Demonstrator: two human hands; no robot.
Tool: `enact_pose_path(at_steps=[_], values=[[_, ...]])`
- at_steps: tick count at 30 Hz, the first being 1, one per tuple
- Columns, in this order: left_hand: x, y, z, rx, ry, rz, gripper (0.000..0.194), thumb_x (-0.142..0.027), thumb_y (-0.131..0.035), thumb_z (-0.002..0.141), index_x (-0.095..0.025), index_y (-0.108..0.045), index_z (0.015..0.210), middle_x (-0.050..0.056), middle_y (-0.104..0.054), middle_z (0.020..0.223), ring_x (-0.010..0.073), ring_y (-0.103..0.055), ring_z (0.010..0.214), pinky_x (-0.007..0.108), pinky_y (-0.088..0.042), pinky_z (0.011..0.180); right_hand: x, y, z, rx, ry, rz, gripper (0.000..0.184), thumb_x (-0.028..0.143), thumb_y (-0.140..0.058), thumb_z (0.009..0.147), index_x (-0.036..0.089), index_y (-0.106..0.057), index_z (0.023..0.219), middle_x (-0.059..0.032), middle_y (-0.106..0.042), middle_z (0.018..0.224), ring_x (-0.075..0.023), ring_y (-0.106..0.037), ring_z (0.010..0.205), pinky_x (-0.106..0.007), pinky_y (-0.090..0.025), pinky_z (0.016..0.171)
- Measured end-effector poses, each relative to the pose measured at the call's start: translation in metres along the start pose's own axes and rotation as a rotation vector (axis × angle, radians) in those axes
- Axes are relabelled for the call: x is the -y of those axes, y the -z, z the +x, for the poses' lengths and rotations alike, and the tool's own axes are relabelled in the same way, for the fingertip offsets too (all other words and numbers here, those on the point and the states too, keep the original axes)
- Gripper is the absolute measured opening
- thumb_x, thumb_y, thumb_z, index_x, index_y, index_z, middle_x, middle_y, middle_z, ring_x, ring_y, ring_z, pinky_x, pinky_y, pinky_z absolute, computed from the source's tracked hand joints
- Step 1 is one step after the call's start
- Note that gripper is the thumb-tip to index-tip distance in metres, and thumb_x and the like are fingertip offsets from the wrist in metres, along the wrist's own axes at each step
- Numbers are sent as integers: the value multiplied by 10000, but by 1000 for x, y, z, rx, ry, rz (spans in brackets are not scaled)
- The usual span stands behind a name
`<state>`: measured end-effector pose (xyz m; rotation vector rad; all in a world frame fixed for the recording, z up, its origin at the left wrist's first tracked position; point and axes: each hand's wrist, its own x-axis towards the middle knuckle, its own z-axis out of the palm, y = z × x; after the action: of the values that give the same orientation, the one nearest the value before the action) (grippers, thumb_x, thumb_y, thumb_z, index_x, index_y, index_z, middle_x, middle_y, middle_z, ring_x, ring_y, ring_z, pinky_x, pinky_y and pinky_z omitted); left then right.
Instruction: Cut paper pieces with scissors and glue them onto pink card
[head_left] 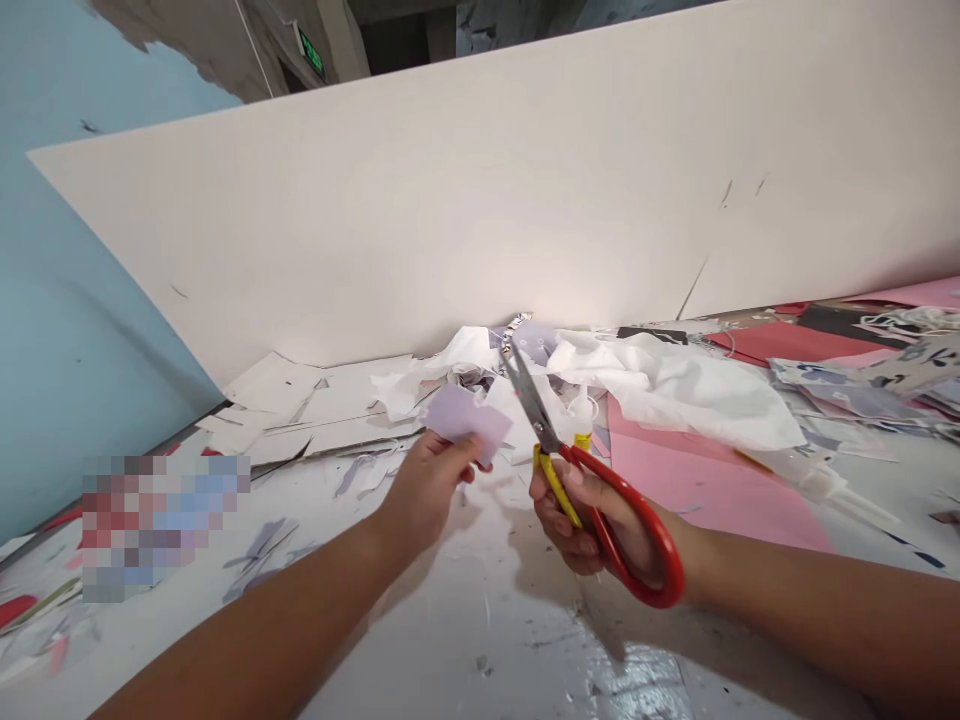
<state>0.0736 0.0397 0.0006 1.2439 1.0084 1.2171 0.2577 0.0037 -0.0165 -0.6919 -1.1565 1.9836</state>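
Head view, looking forward and down over both forearms. In the left hand (424, 497), a scrap of lilac paper (465, 422), pinched tight between thumb and fingers and held up off the table, slightly tilted. In the right hand (604, 525), scissors (534, 405) with red and yellow handles, gripped closed around the handles, blades only slightly parted and pointing up and to the left. Blades just beside the right edge of the paper, with no clear cut into it.

Below both hands, a white table (480, 640) littered with scraps. Just past the blades, a small glue bottle (581, 420) standing upright, and beyond it a heap of crumpled white tissue (675, 390). To the right, a pink sheet (697, 485) lying flat, a second glue bottle (814, 485) on its side, and farther back a red sheet (787, 340). Behind everything, a long white board (450, 200), with white offcuts (300, 410) at its foot and a blue wall (75, 300) to its left.
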Motion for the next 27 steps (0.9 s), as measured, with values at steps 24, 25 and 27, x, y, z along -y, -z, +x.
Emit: enact_pose_path(at_steps=[24,25,27], values=[[-13,18,15,244,146,-419,61,-148,-605,646,-122,-602,701,13,-565,634,62,-478,526,188,-393,515,2,3,-1,458,-205,260,581,739,-374,698,171,-463,777,78,-320,547,-25,-187,379,-145,-137,337],[-13,20,16,226,132,-418,59,-145,-609,641,-126,-592,695,6,-553,623,64,-475,531,191,-392,519,2,3,-1,452,-196,265,581,739,-377,698,170,-466,776,77,-321,547,-25,-187,380,-144,-135,338],[-12,24,21,177,96,-412,80,-140,-616,626,-138,-570,691,-8,-534,609,71,-470,538,200,-385,520,2,3,0,440,-180,278,580,735,-385,697,167,-474,773,76,-322,547,-26,-185,381,-143,-131,340]])
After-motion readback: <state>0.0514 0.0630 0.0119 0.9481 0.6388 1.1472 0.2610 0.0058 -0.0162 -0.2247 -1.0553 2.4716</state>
